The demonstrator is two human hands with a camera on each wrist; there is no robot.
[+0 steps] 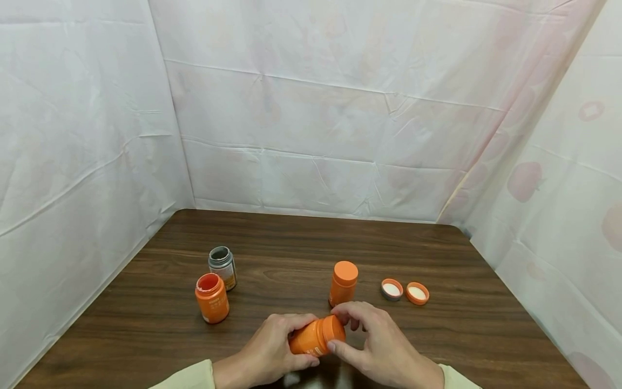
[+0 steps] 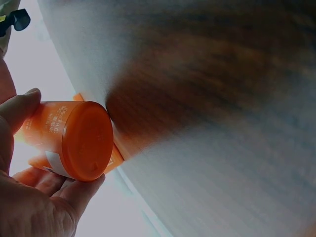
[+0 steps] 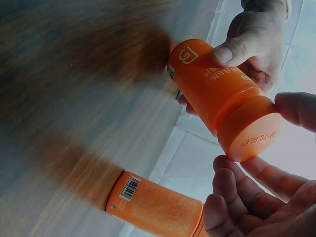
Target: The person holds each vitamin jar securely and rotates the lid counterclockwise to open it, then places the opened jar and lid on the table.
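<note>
Orange bottle [image 1: 306, 339]: left hand [image 1: 270, 346] grips, right [image 1: 384, 346] pinches cap [image 1: 333, 328].

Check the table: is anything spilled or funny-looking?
Nothing stands out as spilled or broken. The tilted orange bottle is held by the left grip. The gray-sided cap and the loose orange cap simply lie upside down.

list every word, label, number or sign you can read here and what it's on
"B", apparently: pale logo on the held orange bottle
Smaller print on that bottle: too blurred to read surely
Raised characters on its cap: too blurred to read
Barcode and fine print on the standing capped bottle: too small to read
Print on the open orange bottle and grey bottle: too small to read
</note>
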